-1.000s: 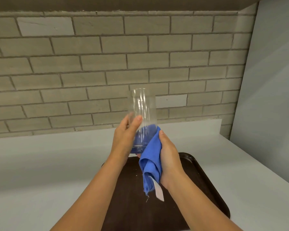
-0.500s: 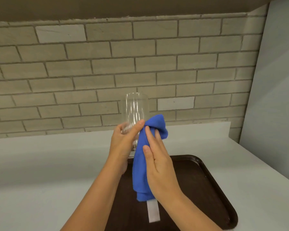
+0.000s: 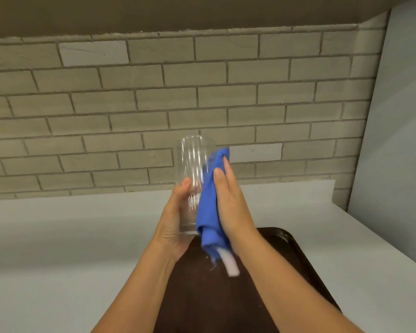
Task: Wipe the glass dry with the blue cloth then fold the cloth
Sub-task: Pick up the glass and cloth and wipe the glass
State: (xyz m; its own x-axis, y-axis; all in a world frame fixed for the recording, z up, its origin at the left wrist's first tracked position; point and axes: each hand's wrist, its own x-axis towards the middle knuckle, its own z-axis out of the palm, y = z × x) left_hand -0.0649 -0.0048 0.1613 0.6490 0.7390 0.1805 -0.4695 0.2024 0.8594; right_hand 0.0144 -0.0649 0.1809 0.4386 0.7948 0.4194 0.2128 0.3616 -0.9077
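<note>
A tall clear glass (image 3: 194, 169) is held upright in the air above the counter, with my left hand (image 3: 175, 219) wrapped around its lower half. The blue cloth (image 3: 210, 205) hangs along the glass's right side, from near the rim to below the base. My right hand (image 3: 228, 200) presses the cloth flat against the glass, fingers straight and pointing up. A white label (image 3: 230, 263) dangles from the cloth's bottom end.
A dark brown tray (image 3: 296, 255) lies on the pale grey counter (image 3: 70, 248) under my forearms. A brick wall (image 3: 154, 104) stands behind the counter. A grey panel (image 3: 399, 140) closes off the right side.
My right hand went from gripping the cloth at the glass's base to pressing it flat on the side, then slid it up towards the rim. The view has tilted up a little.
</note>
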